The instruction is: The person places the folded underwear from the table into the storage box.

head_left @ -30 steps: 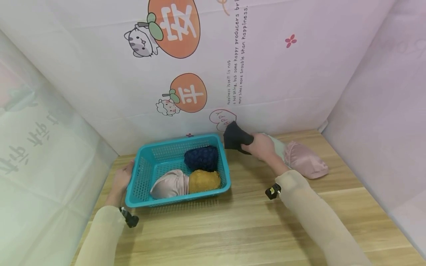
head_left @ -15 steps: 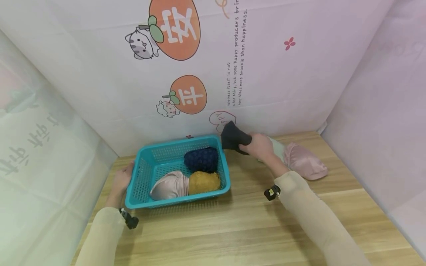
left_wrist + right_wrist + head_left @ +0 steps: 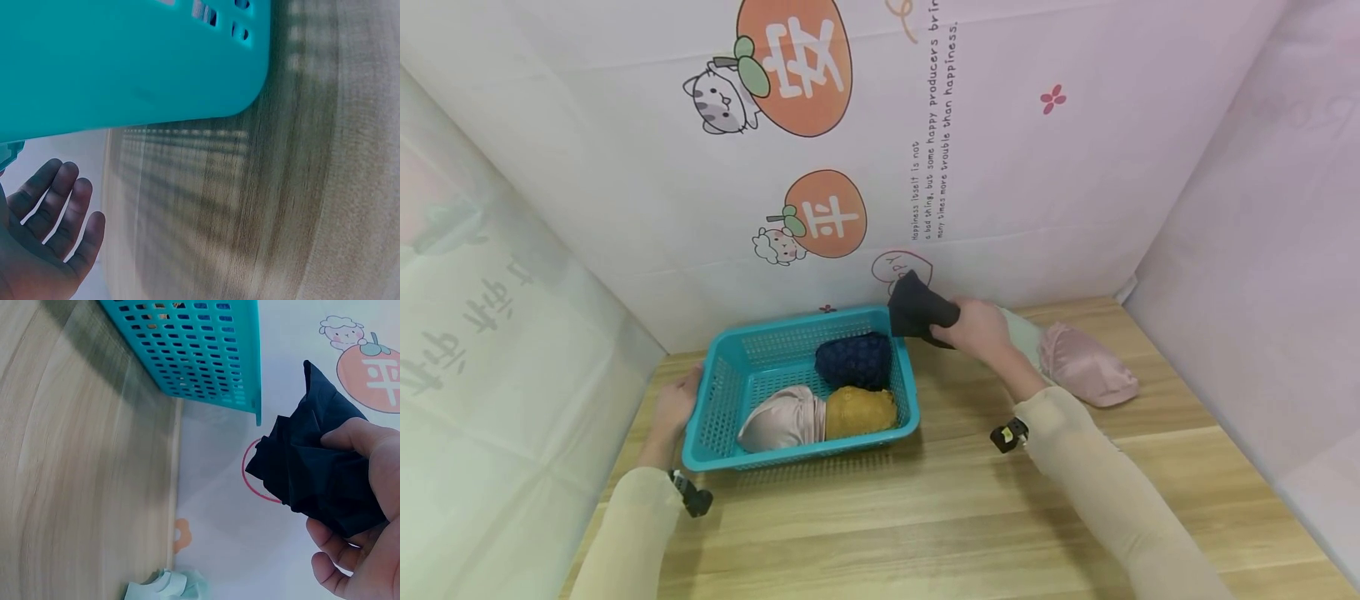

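A bunched black cloth piece [image 3: 319, 456] is gripped in my right hand [image 3: 976, 329], thumb on one side and fingers on the other. In the head view it overlaps the right back corner of a teal plastic basket [image 3: 805, 454]. My left hand [image 3: 676, 402] is at the basket's left side, touching the rim; in the left wrist view its fingers [image 3: 65, 219] are loosely extended below the rim. Inside the basket lie a navy cloth bundle [image 3: 853, 360], a mustard one [image 3: 861, 412] and a pale pink satin one [image 3: 784, 418].
Behind and right of my right hand, a pale green cloth bundle [image 3: 1022, 333] and a pink satin one [image 3: 1086, 367] lie on the wooden table [image 3: 940, 517]. Printed white sheets [image 3: 1000, 167] hang close behind the basket and along both sides.
My right hand has moved slightly left with the black cloth, bringing it over the basket's right back corner. The left hand and basket have stayed put.
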Tool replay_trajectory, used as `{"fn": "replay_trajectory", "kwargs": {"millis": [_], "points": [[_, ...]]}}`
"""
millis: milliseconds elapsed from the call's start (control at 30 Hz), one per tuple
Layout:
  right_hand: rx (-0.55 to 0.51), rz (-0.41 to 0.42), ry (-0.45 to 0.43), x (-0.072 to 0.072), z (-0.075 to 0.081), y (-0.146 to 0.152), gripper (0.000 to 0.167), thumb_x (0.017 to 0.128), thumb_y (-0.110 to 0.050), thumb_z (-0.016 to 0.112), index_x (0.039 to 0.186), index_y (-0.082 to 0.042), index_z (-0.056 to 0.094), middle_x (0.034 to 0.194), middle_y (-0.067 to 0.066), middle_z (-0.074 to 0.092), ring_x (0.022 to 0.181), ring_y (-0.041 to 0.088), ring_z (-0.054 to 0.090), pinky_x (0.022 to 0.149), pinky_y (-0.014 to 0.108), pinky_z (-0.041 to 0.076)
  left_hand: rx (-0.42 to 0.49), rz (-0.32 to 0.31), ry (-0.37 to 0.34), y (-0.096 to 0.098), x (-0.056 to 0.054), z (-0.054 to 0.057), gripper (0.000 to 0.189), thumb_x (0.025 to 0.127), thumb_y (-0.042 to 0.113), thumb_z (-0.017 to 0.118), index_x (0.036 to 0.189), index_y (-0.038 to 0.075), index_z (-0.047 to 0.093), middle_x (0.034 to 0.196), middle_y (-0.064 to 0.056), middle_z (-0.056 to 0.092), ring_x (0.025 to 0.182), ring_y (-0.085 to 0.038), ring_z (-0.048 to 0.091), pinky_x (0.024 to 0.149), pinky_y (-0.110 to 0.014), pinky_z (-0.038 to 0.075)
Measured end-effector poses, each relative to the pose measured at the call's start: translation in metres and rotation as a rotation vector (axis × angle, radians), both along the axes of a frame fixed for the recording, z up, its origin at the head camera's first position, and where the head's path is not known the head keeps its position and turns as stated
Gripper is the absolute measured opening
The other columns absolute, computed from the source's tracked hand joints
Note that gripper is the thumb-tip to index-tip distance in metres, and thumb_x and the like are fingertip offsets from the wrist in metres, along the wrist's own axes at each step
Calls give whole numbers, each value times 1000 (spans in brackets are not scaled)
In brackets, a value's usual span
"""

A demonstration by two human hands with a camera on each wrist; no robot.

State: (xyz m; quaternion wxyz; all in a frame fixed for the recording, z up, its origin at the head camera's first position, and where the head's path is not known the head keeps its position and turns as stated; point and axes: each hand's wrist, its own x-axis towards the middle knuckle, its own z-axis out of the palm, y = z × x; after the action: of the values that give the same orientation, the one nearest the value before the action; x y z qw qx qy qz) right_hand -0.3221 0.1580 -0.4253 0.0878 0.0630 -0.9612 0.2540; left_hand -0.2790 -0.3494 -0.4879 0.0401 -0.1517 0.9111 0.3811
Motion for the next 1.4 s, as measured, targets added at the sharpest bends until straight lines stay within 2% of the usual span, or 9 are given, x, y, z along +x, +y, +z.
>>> {"fn": "replay_trajectory", "kwargs": {"millis": [133, 300, 400, 767, 1033, 1233, 1400], "points": [[-3, 17, -4, 1, 2, -3, 37, 82, -42, 72, 96, -8, 67, 91, 11, 73, 83, 30, 66, 73, 44, 53, -5, -8, 3, 0, 0, -1, 94, 98, 73, 13, 146, -1, 45, 124, -26, 61, 107, -36, 60, 82, -42, 49], [9, 26, -1, 3, 6, -6, 42, 81, -42, 72, 101, -6, 67, 93, 13, 73, 85, 32, 67, 73, 45, 54, -12, -10, 22, -2, -2, -2, 88, 100, 70, 16, 136, 0, 57, 99, -17, 68, 85, -24, 64, 71, -30, 49], [15, 36, 6, 3, 7, -9, 42, 82, -42, 73, 103, -5, 68, 94, 14, 73, 85, 32, 67, 74, 45, 54, -8, -17, 34, -3, -3, -3, 90, 99, 71, 16, 132, -1, 58, 91, -12, 67, 79, -19, 62, 68, -28, 47], [7, 67, 3, 7, 12, -17, 42, 82, -40, 72, 104, -5, 68, 95, 13, 73, 84, 30, 67, 74, 44, 54, -5, -11, 24, -1, -4, -2, 89, 100, 69, 17, 140, -1, 53, 108, -20, 67, 88, -23, 63, 70, -28, 48], [-1, 75, -22, 9, 15, -27, 41, 82, -41, 73, 106, -8, 69, 97, 10, 73, 87, 29, 66, 75, 44, 54, -20, -10, 36, 0, -4, 0, 94, 97, 74, 15, 130, -1, 60, 85, -8, 65, 77, -19, 61, 68, -29, 47], [-2, 65, -36, 10, 17, -33, 44, 82, -42, 74, 111, -8, 69, 103, 11, 73, 92, 30, 67, 77, 45, 55, -12, -11, 25, -1, -2, 0, 95, 97, 75, 15, 136, -2, 56, 96, -15, 68, 80, -20, 63, 69, -29, 48], [12, 75, -46, 11, 17, -38, 49, 83, -43, 74, 118, -10, 68, 110, 10, 73, 97, 30, 67, 81, 47, 56, -15, -10, 23, -1, -1, -1, 95, 97, 75, 15, 135, -1, 57, 99, -17, 67, 81, -21, 63, 69, -29, 48]]}}
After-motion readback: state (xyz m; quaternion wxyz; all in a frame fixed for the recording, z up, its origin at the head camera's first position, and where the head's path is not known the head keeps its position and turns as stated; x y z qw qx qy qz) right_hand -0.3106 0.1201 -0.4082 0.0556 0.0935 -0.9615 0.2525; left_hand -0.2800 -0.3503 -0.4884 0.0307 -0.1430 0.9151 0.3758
